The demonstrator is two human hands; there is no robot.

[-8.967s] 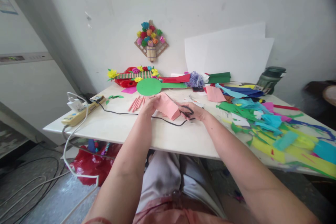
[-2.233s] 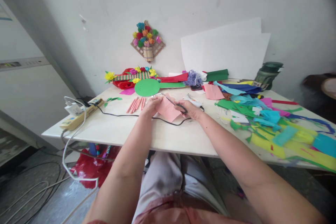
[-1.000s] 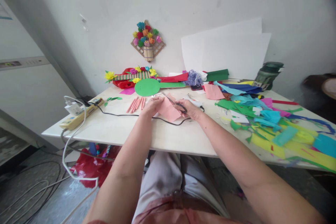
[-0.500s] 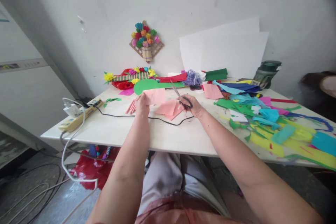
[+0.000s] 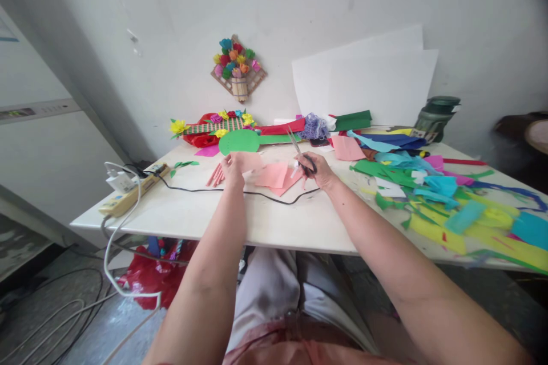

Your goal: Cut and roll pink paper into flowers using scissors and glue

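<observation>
My left hand pinches a piece of pink crepe paper by its left end, held low over the table. Black-handled scissors are in my right hand, blades pointing up and away, apart from the paper. Between the hands lie more pink paper pieces in an overlapping pile. Beside my left hand are several thin pink paper rolls. A green paper disc with a long green strip lies just behind.
A black cable crosses the white table in front of the paper pile. A power strip sits at the left edge. Coloured paper scraps cover the right side, with a dark green bottle behind. A flower decoration hangs on the wall.
The pink piece in my left hand has dropped lower and shifted slightly left. The scissors have turned more upright and moved a little right, away from it.
</observation>
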